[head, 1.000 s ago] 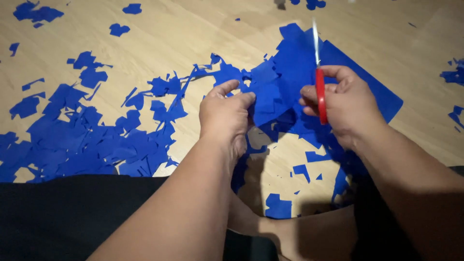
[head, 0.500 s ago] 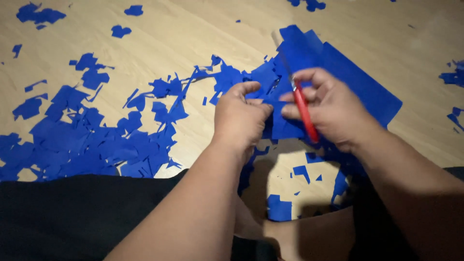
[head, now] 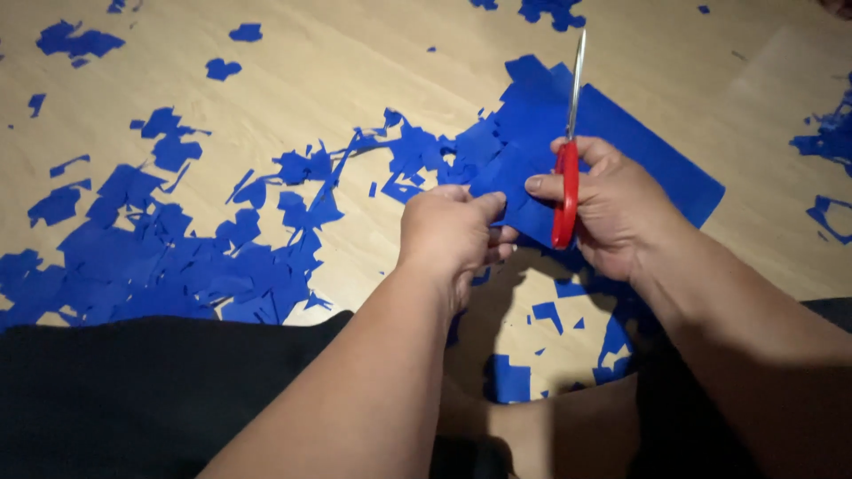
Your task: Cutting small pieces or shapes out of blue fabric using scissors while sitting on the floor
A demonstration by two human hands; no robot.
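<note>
- A pale wooden plank floor [head: 355, 62] carries everything.
- A dense heap of small blue paper scraps [head: 160, 266] covers its left part.
- A large blue paper sheet [head: 657, 151] lies flat at the upper right.
- Loose blue paper bits [head: 80, 40] sit apart at the far left.
- More blue offcuts [head: 830, 133] lie at the right edge.

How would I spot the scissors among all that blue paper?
Start at the pale wooden floor, strewn with blue paper scraps. The scissors are in the right hand, blades pointing away, the only red-handled, shiny metal thing there.
</note>
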